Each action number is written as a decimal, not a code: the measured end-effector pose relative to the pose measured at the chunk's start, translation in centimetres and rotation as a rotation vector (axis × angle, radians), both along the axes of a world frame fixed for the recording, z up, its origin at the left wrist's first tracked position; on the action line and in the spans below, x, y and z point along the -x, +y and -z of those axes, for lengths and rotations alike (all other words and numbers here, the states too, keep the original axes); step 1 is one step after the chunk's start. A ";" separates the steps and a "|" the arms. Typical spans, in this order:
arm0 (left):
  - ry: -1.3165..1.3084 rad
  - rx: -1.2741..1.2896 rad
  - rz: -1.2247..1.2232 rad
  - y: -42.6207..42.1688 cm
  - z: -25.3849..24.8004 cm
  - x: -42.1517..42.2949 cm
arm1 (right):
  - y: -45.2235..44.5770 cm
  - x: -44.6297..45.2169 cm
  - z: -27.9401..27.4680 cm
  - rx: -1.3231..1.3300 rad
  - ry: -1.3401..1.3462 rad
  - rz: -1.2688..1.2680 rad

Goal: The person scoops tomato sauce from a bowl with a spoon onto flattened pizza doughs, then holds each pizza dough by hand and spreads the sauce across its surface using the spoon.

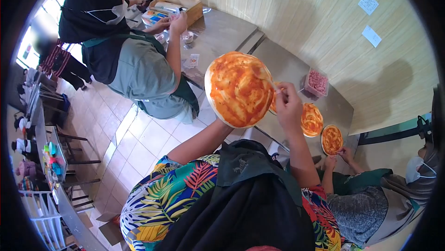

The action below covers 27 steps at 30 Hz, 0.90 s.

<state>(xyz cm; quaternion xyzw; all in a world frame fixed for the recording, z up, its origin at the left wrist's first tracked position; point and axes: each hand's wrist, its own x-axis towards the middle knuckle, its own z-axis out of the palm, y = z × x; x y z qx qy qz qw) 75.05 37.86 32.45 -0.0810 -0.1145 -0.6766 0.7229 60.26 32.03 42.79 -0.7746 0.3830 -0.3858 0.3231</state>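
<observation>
A round pizza base (238, 88) spread with orange-red sauce is held up and tilted towards me. My left hand (224, 126) supports it from underneath; the fingers are hidden behind the base. At the right rim my right hand (288, 100) is closed in a pinch on a thin pale utensil, apparently a spoon (277, 87), whose tip meets the sauced surface. Partly covered by my right hand, another sauced base lies on the table behind. Just right of that hand lies a sauced pizza base (312, 120).
On the steel table (289, 65) stands a clear tub of pink chopped topping (317, 83). At right a co-worker's hands touch another sauced base (332, 139). To the left a co-worker (139, 65) handles small items near a wooden box (190, 10). Paper slips hang on the wall.
</observation>
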 end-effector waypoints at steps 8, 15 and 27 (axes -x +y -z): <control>0.031 0.031 0.062 0.3 2.0 -0.2 | 3.1 1.5 0.5 0.232 -0.028 -0.360; -0.021 0.006 -0.004 0.6 -0.7 0.0 | 2.1 1.3 0.8 -0.011 -0.025 -0.087; 0.071 0.022 0.035 0.1 -3.2 -1.9 | 2.1 2.1 0.9 -0.084 -0.029 -0.053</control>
